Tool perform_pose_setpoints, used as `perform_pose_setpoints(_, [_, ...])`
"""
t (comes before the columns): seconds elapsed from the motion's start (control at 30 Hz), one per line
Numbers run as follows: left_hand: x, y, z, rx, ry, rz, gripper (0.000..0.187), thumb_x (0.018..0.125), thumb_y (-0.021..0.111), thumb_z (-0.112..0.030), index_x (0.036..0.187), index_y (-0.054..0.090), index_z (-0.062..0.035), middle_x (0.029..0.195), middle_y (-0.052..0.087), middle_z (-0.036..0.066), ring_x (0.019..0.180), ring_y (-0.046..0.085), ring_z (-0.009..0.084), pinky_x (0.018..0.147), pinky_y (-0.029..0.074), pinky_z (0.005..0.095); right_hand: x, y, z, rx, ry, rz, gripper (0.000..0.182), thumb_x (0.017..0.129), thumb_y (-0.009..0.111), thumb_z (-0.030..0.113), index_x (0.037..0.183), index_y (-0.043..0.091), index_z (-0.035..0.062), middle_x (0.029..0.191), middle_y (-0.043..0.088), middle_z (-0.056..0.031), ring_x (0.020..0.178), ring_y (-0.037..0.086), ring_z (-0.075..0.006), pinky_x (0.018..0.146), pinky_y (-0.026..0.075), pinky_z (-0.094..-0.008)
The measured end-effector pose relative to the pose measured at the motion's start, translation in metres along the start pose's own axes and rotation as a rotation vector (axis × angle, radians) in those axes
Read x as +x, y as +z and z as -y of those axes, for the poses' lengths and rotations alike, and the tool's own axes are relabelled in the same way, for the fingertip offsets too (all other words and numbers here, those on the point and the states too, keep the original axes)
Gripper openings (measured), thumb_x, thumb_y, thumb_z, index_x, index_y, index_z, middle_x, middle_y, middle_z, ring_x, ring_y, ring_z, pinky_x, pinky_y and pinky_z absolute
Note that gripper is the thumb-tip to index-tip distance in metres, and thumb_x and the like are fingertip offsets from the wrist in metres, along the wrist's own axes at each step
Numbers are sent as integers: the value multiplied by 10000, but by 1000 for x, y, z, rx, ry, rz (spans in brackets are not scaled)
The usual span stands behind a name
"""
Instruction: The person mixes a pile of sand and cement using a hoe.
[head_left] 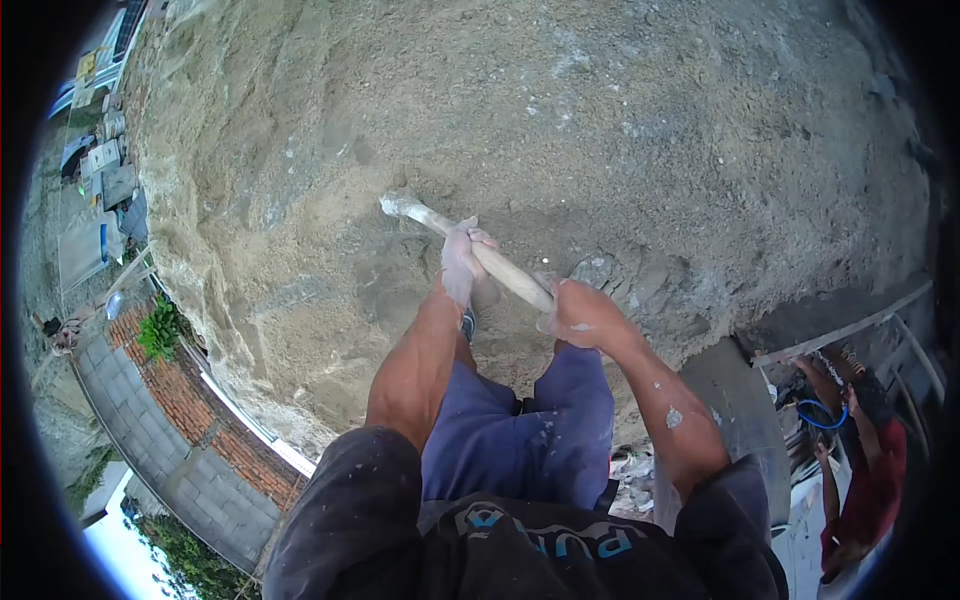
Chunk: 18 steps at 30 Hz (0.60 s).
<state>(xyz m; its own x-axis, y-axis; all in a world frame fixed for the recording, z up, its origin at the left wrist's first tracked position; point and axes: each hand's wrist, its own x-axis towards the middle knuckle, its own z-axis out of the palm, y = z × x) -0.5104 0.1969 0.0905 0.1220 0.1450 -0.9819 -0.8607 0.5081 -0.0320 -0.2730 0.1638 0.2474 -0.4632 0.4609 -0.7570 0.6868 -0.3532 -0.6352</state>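
A pale wooden tool handle (515, 278) slants across in front of my legs, over the sandy ground. My left hand (463, 262) is wrapped round it near the middle, with whitish dust on the skin. Closer to the lower right end, my right hand (582, 315) grips the same handle, and grey smears mark that hand and forearm. Past my left hand, the handle's far end (394, 205) looks thicker and whitened, close over the sand. No blade shows plainly.
Loose sand (600, 120) spreads ahead and around my feet. A brick and block wall (190, 400) with a green plant (158, 328) stands at left. Sacks and boards lie farther up-left. At right, another person in red (868, 490) is beside a blue hoop (822, 415) and wooden planks (845, 328).
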Motion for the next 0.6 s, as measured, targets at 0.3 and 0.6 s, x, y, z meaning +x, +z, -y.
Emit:
perform_pose_setpoints(0.3, [-65,259,268,232,-199,224,160,874,582,-145,787,451,-117,644,448,6,524,472,155,535,463,321,-245,-187,-41,353,544,-244,731,719,676,149,1375,406,-29,922,642,-160,801,608,-209,770,480,-342])
perform_pose_setpoints(0.6, [-134,273,438,343,-410,422,250,810,687,-307,760,479,-178,646,467,-41,592,511,144,572,433,337,-441,-85,-184,-165,612,-623,578,699,692,124,1245,523,35,1026,632,-245,973,606,-414,854,479,-464])
